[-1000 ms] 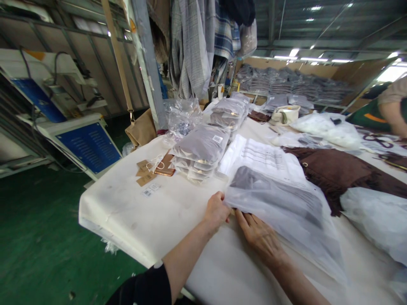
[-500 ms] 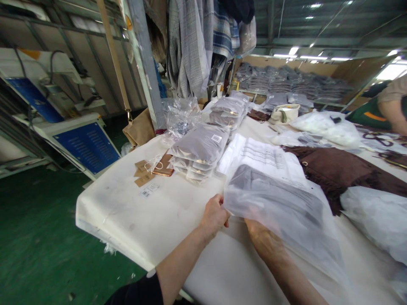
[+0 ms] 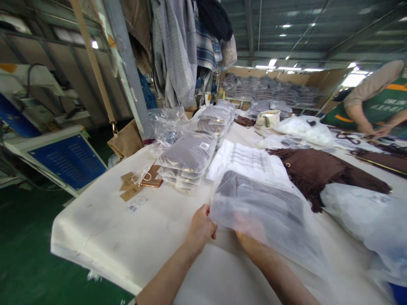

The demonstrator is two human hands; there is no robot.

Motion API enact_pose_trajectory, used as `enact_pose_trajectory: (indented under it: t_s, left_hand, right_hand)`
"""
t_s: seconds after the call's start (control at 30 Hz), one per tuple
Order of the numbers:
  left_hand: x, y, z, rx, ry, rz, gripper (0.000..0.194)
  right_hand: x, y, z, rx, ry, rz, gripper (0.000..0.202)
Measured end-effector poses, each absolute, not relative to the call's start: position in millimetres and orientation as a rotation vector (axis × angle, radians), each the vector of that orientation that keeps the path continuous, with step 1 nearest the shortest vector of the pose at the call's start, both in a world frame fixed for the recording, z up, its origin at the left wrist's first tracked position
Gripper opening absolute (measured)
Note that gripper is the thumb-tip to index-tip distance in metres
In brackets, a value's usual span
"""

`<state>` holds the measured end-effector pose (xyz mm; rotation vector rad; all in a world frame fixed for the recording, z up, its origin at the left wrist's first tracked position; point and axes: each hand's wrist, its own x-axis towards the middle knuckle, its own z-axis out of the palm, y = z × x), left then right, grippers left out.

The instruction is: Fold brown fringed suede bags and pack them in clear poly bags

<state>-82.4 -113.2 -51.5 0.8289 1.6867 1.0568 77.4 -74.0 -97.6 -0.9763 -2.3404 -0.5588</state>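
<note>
A frosted plastic bag point(image 3: 270, 216) with a dark folded item inside lies in front of me, over a stack of white bags point(image 3: 248, 156). My left hand point(image 3: 202, 224) is closed on the bag's left corner. My right hand point(image 3: 249, 231) reaches beneath the translucent film, which blurs its fingers; whether they grip anything cannot be made out. Left of the white stack sits a pile of packed grey items point(image 3: 187, 154) with a barcode label on top. Brown tags point(image 3: 130, 186) with white strings and a small brown piece point(image 3: 151, 177) lie farther left.
Brown fringed fabric point(image 3: 321, 169) and a clouded plastic bag point(image 3: 365, 224) lie on the right. A person point(image 3: 359, 106) works across the table point(image 3: 104, 224). A metal post point(image 3: 127, 67) and hanging clothes point(image 3: 178, 46) stand beyond its left side.
The view has swung to the right, so the table's things appear farther left and more of the other person shows. My left hand keeps its hold on the bag's corner.
</note>
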Motion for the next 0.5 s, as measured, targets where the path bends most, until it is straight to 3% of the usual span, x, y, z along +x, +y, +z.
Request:
enact_pose_trajectory:
  t_s: [0.13, 0.23, 0.5]
  left_hand:
    - [-82, -117, -51, 0.84, 1.669, 1.055, 0.03]
    - [-80, -122, -52, 0.84, 1.643, 1.052, 0.025]
    - [-79, -132, -59, 0.773, 1.661, 1.086, 0.016]
  right_hand:
    - [75, -74, -94, -0.85, -2.349, -0.744, 0.013]
    - [77, -72, -93, -0.856, -2.298, -0.826, 0.03]
    - [89, -103, -80, -0.851, -2.264, -0.856, 0.038]
